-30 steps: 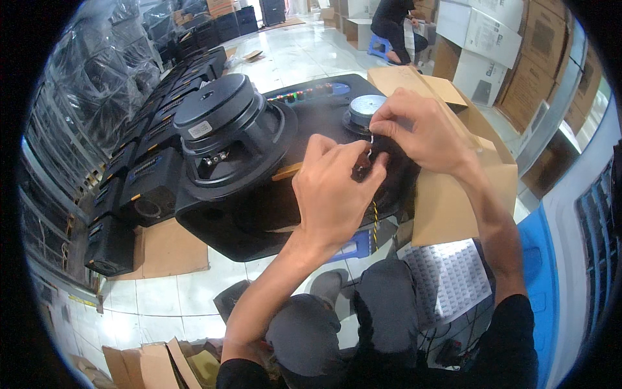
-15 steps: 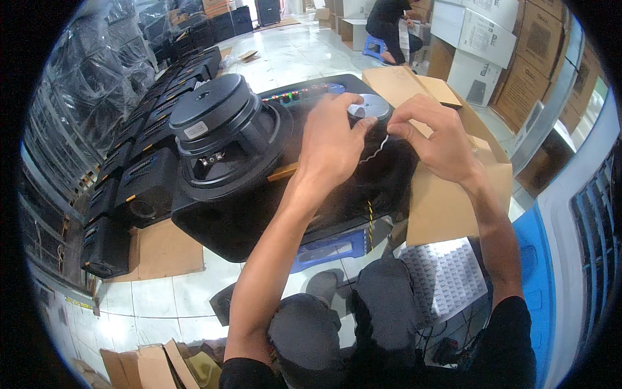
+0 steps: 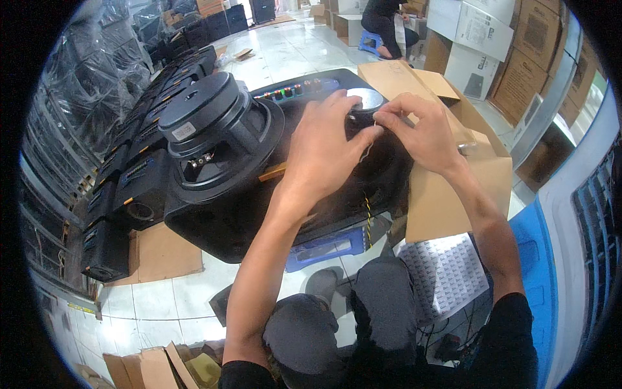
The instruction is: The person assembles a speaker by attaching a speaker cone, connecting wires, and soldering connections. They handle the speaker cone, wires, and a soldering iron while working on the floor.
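Holding thumb and fingers of the left hand (image 3: 321,148) apart; pinching a thin white wire (image 3: 374,125) in the right hand (image 3: 421,135), just beside the silver-topped driver (image 3: 367,98) above the black cabinet (image 3: 220,227) — likely light, limp, easily kinked wire, best grasped near its end.

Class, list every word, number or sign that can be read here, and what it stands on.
White sticker on the black speaker driver: too small to read.
Pale patterned sheet: repeated marks, too small to read.
White cartons, upper right: dark print, not copied here.
Brown cartons beside them: dark print, likewise not copied.
Yellow strip, lower left: any print blurred.
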A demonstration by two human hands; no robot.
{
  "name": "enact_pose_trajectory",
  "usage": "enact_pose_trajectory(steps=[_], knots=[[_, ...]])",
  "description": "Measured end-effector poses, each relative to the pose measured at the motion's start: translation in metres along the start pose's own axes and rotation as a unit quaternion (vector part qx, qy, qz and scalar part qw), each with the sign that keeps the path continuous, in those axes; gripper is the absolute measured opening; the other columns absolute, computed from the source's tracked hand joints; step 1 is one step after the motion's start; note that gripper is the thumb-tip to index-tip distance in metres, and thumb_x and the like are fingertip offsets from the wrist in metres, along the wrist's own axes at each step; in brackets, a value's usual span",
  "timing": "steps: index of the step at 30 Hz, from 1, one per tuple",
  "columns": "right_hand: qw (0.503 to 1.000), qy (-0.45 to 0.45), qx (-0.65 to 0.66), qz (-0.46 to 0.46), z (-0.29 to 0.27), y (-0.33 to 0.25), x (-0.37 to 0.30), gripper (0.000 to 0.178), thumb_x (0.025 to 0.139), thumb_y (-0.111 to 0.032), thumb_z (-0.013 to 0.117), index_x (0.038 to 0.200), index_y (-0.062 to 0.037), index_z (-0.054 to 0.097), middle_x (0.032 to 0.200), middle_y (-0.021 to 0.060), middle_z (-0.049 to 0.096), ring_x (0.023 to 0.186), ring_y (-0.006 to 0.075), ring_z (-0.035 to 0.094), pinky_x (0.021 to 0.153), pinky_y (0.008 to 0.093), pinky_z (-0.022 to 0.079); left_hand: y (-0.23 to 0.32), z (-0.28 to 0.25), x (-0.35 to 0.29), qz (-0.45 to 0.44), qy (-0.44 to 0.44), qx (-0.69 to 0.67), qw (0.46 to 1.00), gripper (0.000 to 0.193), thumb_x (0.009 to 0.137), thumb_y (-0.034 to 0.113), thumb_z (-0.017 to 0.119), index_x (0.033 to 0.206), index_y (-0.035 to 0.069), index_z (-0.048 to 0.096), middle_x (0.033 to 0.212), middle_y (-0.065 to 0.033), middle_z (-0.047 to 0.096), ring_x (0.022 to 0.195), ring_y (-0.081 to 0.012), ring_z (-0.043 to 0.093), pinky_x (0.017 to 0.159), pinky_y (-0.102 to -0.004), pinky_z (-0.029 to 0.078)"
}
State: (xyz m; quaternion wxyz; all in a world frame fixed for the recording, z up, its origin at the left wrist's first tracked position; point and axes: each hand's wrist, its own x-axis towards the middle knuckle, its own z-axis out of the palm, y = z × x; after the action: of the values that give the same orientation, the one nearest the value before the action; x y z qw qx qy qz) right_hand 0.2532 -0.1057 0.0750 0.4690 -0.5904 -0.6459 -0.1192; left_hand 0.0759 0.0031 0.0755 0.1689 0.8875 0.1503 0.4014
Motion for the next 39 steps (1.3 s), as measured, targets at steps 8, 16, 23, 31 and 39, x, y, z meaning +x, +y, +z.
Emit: enact_pose_trajectory(steps=[8, 16, 23, 31, 39], knots=[[0.997, -0.025, 0.008, 0.076, -0.005, -0.005, -0.001, 0.018, 0.091, -0.016, 0.077, 0.099, 0.0001, 0.079, 0.082, 0.0086, 0.075, 0.072, 0.0118, 0.062, 0.068, 0.0296, 0.051, 0.006, 0.005, 0.006, -0.015, -0.027, 0.0, 1.0, 0.048, 0.089, 0.027, 0.078, 0.119, -0.003, 0.055, 0.116, -0.0248, 0.068, 0.11, -0.0452, 0.064, 0.095, -0.0515, 0.049], [0.994, -0.049, -0.002, 0.099, -0.01, -0.005, 0.003, 0.023, 0.093, -0.018, 0.075, 0.1, 0.0032, 0.078, 0.08, 0.0095, 0.076, 0.071, 0.0097, 0.062, 0.069, 0.03, 0.052, 0.0, 0.002, 0.011, -0.037, -0.041, -0.042, 0.998, 0.041, 0.092, 0.02, 0.075, 0.119, -0.002, 0.054, 0.116, -0.0281, 0.068, 0.112, -0.0466, 0.065, 0.095, -0.0509, 0.05], [0.983, -0.105, -0.002, 0.153, -0.02, -0.002, 0.01, 0.026, 0.094, -0.021, 0.073, 0.1, 0.0037, 0.078, 0.082, 0.0064, 0.075, 0.079, 0.0092, 0.061, 0.077, 0.0291, 0.05, -0.003, 0.001, 0.014, -0.055, -0.056, -0.053, 0.996, 0.04, 0.093, 0.02, 0.073, 0.122, -0.001, 0.054, 0.116, -0.0284, 0.068, 0.112, -0.0477, 0.064, 0.095, -0.0511, 0.05], [0.988, -0.083, 0.028, 0.124, -0.018, -0.001, 0.006, 0.023, 0.094, -0.017, 0.072, 0.101, 0.0044, 0.077, 0.079, 0.0085, 0.073, 0.074, 0.0096, 0.059, 0.072, 0.0308, 0.051, 0.001, 0.003, 0.01, 0.017, -0.063, 0.017, 0.998, 0.059, 0.093, 0.031, 0.072, 0.143, 0.007, 0.055, 0.146, -0.0244, 0.055, 0.13, -0.0422, 0.058, 0.111, -0.0473, 0.045], [0.995, -0.081, -0.046, 0.047, -0.02, -0.006, -0.004, 0.016, 0.094, -0.01, 0.069, 0.1, 0.0039, 0.071, 0.089, 0.0132, 0.071, 0.081, 0.0226, 0.064, 0.077, 0.0363, 0.051, 0.0, 0.007, 0.01, 0.006, -0.067, 0.029, 0.997, 0.057, 0.093, 0.03, 0.071, 0.142, 0.005, 0.058, 0.147, -0.028, 0.051, 0.135, -0.043, 0.052, 0.111, -0.0532, 0.042]])
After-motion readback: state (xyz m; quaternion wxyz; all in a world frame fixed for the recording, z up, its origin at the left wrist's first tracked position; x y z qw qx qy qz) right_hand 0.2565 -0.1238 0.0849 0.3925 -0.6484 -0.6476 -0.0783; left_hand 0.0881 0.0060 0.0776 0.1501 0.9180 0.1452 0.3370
